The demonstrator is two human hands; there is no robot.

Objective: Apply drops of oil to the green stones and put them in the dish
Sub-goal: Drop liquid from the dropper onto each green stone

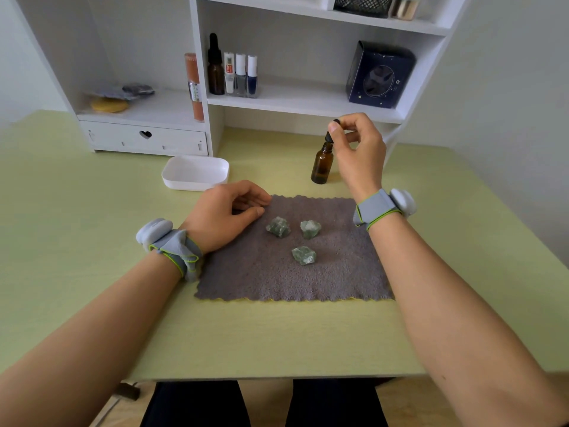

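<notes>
Dish [195,173]: white, empty, far left of the cloth [295,272].
Left hand [223,215]: loosely curled, holding nothing, resting at the cloth's left edge.
Green stones [278,227]: three, apart on the cloth, none in the dish.
Oil bottle [322,163]: upright behind the cloth.
Right hand [358,149]: fingertips pinch the dropper cap [331,131] from above, wrist raised.
Risk: unsteadied, the bottle could tip as the dropper lifts; oil may drip onto cloth.

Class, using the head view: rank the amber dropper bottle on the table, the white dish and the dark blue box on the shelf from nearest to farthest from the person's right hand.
1. Amber dropper bottle: right hand pinches its dropper cap.
2. Dark blue box: on the shelf, behind the hand.
3. White dish: on the table, far to the left.
</notes>
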